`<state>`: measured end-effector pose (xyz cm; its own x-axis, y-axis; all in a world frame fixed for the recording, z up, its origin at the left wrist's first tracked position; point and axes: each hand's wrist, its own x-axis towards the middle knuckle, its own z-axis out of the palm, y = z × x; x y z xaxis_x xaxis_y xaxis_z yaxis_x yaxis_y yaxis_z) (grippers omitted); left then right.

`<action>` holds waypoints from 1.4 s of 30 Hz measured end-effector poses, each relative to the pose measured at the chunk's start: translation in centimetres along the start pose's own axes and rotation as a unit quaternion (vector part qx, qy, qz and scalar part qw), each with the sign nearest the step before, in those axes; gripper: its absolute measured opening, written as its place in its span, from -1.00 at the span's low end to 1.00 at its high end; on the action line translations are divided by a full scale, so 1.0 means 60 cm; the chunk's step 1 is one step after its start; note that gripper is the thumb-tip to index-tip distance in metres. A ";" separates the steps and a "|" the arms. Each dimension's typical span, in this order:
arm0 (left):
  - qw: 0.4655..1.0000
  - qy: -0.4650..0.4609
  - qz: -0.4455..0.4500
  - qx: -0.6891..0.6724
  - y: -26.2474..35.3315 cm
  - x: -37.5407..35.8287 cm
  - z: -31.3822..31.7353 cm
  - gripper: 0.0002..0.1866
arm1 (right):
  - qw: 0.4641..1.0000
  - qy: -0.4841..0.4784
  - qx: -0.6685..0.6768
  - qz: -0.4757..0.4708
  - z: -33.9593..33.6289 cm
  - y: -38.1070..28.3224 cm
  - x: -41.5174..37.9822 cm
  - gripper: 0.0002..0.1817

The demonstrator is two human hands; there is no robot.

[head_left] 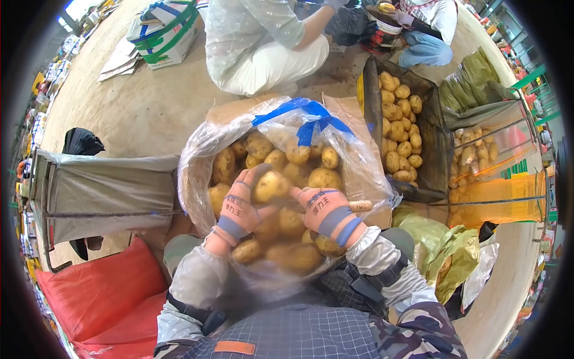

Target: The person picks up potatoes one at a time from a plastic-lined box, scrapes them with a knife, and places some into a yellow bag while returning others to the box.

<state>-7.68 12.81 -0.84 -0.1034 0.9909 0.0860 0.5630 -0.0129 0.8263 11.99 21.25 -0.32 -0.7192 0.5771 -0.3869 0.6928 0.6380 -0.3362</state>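
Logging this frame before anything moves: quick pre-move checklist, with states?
1. Potato steadied by left hand: ok, between fingers and thumb.
2. Right hand near that potato: ok, fingertips at its edge.
3. Wooden-looking handle gripped by right hand: cannot tell, mostly hidden.
4. Clear plastic liner open: ok, spread around loose potatoes.
5. Near-side potatoes sharp enough to inspect: not ok, blurred.

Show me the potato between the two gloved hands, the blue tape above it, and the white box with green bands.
Potato [271, 187]: head view, middle of its visible face.
Blue tape [305, 107]: head view, on its upper strip.
White box [177, 52]: head view, on its side wall.
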 end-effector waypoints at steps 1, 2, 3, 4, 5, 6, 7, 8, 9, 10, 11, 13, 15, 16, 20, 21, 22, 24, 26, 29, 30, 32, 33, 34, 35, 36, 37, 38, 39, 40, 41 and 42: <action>0.999 0.008 -0.002 -0.035 -0.005 0.000 0.003 -0.19 | 0.999 0.040 0.018 0.003 -0.002 0.008 -0.002 -0.35; 0.997 0.015 -0.005 -0.072 -0.008 -0.001 0.005 -0.17 | 0.996 0.078 0.037 0.007 -0.002 0.013 -0.005 -0.34; 0.998 0.014 -0.004 -0.061 -0.005 -0.002 0.004 -0.18 | 0.997 0.074 0.030 0.017 -0.005 0.013 -0.004 -0.34; 0.999 0.013 -0.001 -0.050 0.000 0.000 0.001 -0.18 | 0.997 0.072 0.023 0.027 -0.010 0.015 -0.002 -0.34; 0.999 0.010 0.002 -0.040 0.005 0.001 0.000 -0.18 | 0.997 0.069 0.016 0.041 -0.014 0.017 -0.002 -0.34; 1.000 0.009 0.010 -0.019 0.008 0.001 0.000 -0.19 | 0.998 0.053 0.009 0.044 -0.015 0.016 -0.006 -0.35; 1.000 0.009 0.017 0.002 0.010 0.000 -0.001 -0.19 | 0.998 0.037 0.001 0.045 -0.016 0.014 -0.008 -0.36; 0.999 0.011 0.024 0.024 0.010 0.000 -0.001 -0.20 | 0.999 0.021 -0.007 0.045 -0.018 0.012 -0.009 -0.37; 0.999 0.010 0.020 0.031 0.010 -0.001 -0.002 -0.21 | 0.999 0.014 -0.007 0.043 -0.021 0.010 -0.009 -0.37; 0.999 0.008 0.016 0.040 0.010 -0.001 -0.003 -0.21 | 0.999 0.007 -0.007 0.040 -0.024 0.007 -0.010 -0.37; 0.999 0.006 0.011 0.048 0.010 -0.003 -0.004 -0.22 | 0.999 0.000 -0.007 0.038 -0.024 0.006 -0.010 -0.37; 1.000 0.006 0.003 0.019 0.004 -0.007 0.000 -0.22 | 0.999 0.023 -0.012 0.032 -0.010 0.012 -0.006 -0.33; 1.000 0.003 -0.002 0.000 0.002 -0.007 0.002 -0.23 | 0.999 0.046 -0.018 0.023 0.003 0.019 -0.002 -0.31; 1.000 0.000 -0.003 -0.003 0.002 -0.007 0.002 -0.23 | 0.998 0.055 -0.022 0.016 0.008 0.021 -0.003 -0.32; 1.000 -0.003 0.010 -0.011 -0.003 -0.009 0.004 -0.21 | 0.997 0.067 -0.021 -0.018 0.017 0.031 -0.003 -0.34; 1.000 -0.004 0.003 -0.023 -0.002 -0.009 0.004 -0.22 | 0.998 0.026 -0.053 -0.020 0.009 0.022 -0.005 -0.34; 0.999 -0.005 -0.005 -0.034 0.000 -0.008 0.005 -0.23 | 0.996 -0.015 -0.085 -0.023 -0.007 0.006 -0.009 -0.32; 0.998 -0.005 -0.013 -0.065 -0.002 -0.009 0.004 -0.21 | 0.995 -0.040 -0.093 -0.023 -0.013 -0.002 -0.012 -0.30; 0.995 -0.004 -0.012 -0.102 -0.013 -0.008 0.003 -0.16 | 0.999 -0.007 -0.048 -0.017 -0.011 0.005 -0.014 -0.30; 0.997 -0.001 -0.022 -0.074 -0.002 -0.008 -0.001 -0.17 | 0.995 0.042 -0.082 -0.022 -0.019 0.013 -0.025 -0.31; 0.999 0.001 -0.007 -0.045 0.001 -0.008 -0.003 -0.17 | 0.995 0.056 -0.084 -0.018 -0.016 0.015 -0.025 -0.31; 1.000 0.003 0.025 0.010 0.005 -0.004 -0.004 -0.18 | 0.996 0.068 -0.063 0.007 0.001 0.022 -0.021 -0.33; 1.000 0.005 0.026 0.017 0.006 -0.003 -0.003 -0.19 | 0.996 0.069 -0.054 0.019 0.005 0.023 -0.021 -0.34; 0.999 0.009 0.026 0.025 0.006 -0.003 -0.002 -0.20 | 0.997 0.060 -0.045 0.029 0.004 0.023 -0.016 -0.33; 0.999 0.012 0.026 0.034 0.007 -0.004 -0.003 -0.21 | 0.997 0.052 -0.037 0.038 0.004 0.021 -0.012 -0.31; 0.998 0.015 0.030 0.046 0.007 -0.004 -0.003 -0.22 | 0.997 0.049 -0.038 0.039 0.002 0.019 -0.012 -0.31; 0.998 0.018 0.033 0.059 0.008 -0.004 -0.004 -0.22 | 0.997 0.047 -0.040 0.042 -0.002 0.016 -0.013 -0.30; 0.997 0.022 0.037 0.071 0.009 -0.004 -0.003 -0.23 | 0.997 0.044 -0.042 0.044 -0.004 0.015 -0.013 -0.30; 0.997 0.020 0.039 0.068 0.008 -0.004 -0.002 -0.22 | 0.997 0.041 -0.037 0.046 -0.003 0.015 -0.012 -0.30; 0.997 0.018 0.040 0.066 0.006 -0.004 -0.002 -0.20 | 0.998 0.038 -0.031 0.049 -0.001 0.015 -0.011 -0.30; 0.997 0.017 0.042 0.063 0.004 -0.004 -0.001 -0.19 | 0.998 0.035 -0.026 0.050 0.000 0.015 -0.009 -0.31; 0.998 0.014 0.036 0.059 0.005 -0.004 -0.002 -0.19 | 0.998 0.020 -0.034 0.040 -0.002 0.015 -0.010 -0.32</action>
<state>-7.59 12.54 -0.55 -0.0802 0.9839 0.1600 0.6619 -0.0675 0.7466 13.02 21.53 -0.29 -0.6648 0.6463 -0.3747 0.7434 0.6218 -0.2464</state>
